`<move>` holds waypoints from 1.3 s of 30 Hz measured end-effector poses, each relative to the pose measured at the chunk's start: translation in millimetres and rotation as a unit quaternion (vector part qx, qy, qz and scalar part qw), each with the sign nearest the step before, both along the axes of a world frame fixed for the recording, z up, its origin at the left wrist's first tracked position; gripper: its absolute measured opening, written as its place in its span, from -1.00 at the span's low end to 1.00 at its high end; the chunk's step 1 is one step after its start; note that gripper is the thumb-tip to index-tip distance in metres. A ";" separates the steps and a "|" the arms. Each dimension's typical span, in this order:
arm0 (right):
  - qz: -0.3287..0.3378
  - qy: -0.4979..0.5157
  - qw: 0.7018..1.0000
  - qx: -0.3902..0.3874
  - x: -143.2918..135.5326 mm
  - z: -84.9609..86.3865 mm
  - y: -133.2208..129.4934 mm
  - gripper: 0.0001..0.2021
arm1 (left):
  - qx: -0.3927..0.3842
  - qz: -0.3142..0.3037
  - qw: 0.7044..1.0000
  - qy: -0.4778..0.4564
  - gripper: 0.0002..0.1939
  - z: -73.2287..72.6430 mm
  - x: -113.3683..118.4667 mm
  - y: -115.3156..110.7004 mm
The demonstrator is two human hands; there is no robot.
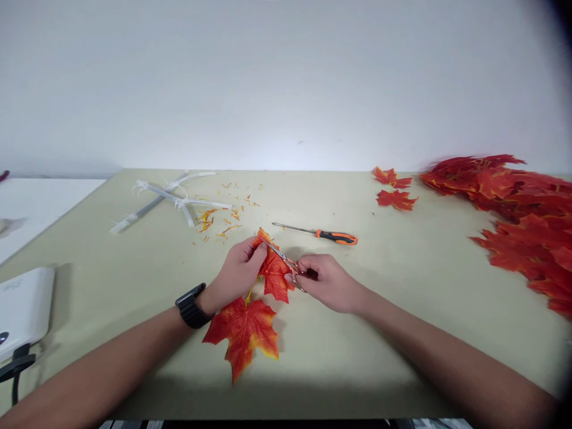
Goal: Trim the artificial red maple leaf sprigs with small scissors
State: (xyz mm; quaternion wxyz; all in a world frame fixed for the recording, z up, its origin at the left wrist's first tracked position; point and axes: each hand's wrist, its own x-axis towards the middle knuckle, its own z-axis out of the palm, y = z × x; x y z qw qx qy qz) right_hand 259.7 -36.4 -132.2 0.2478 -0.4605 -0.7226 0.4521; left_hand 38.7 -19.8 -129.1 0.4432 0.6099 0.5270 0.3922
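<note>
On the pale olive-beige tabletop (339, 357), a white, round-cornered plastic box (29, 304) is sitting at far left. Farther back, translucent plastic strips (167, 193) are lying crossed, with yellow-orange scraps (206, 220) lying just to their right. The left hand (240, 265), wearing a black wristwatch (193, 305), is pinching a red-orange fabric maple leaf (273, 275) near the table's middle; another broad red-orange maple leaf (245, 333) is lying nearer. The right hand (328, 281) is gripping coppery-handled metal scissors (286, 260), whose blades are crossing the pinched leaf. Beyond, an orange-and-black-handled screwdriver (337, 238) is lying. Two small red leaves (397, 200) and a heaped red leaf pile (527, 199) are resting at right.
</note>
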 end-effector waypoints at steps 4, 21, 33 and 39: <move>-0.004 -0.020 1.000 0.013 -3.7 0.5 -1.9 -0.62 | 0.000 0.021 1.000 -0.010 -0.69 -1.6 3.6 -2.6; -0.007 -0.042 0.998 0.036 -3.4 -0.9 -2.2 -0.64 | -0.072 -0.013 0.979 -0.190 -0.72 -2.0 4.0 -4.9; -0.008 -0.082 0.992 0.094 -0.2 3.0 -1.0 -0.66 | -0.073 0.011 0.984 -0.163 -0.73 0.2 3.5 -5.9; -0.011 -0.095 0.990 0.105 -1.5 3.9 0.0 -0.66 | -0.058 0.011 0.990 -0.131 -0.70 -1.7 4.3 -5.9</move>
